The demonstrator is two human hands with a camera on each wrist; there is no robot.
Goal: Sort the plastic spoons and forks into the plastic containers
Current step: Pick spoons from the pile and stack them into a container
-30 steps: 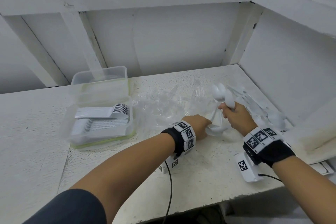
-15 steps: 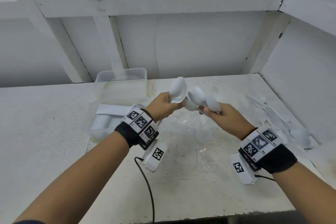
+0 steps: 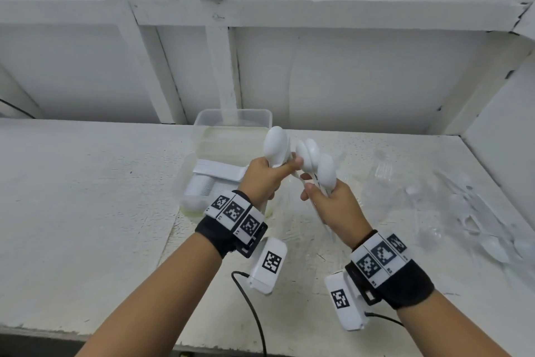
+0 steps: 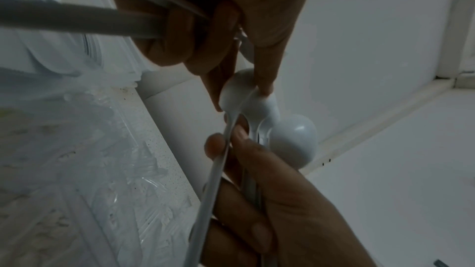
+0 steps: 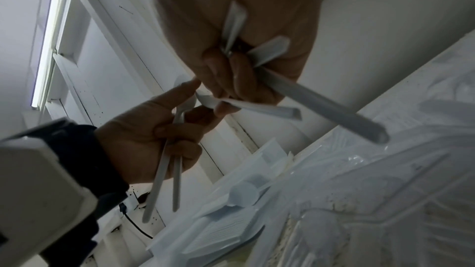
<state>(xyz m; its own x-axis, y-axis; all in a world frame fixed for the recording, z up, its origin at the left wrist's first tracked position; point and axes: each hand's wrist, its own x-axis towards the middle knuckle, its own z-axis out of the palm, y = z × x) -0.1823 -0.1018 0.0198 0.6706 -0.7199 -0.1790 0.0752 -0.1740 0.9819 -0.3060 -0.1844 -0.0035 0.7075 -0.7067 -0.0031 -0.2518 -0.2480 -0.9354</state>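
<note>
White plastic spoons (image 3: pixel 314 165) are held above the worktop (image 3: pixel 86 212), bowls up. The left hand (image 3: pixel 262 180) is clenched round two handles, its forefinger reaching to a bowl in the right hand (image 3: pixel 333 206), whose grip is closed round several more. Bowls should probably be nested and handles aligned before being laid in the container (image 3: pixel 231 119) behind, where stacked spoons lie.

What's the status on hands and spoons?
Left hand grips white spoons. Right hand grips more spoons. Both held above table, near container. Nothing blocking.
</note>
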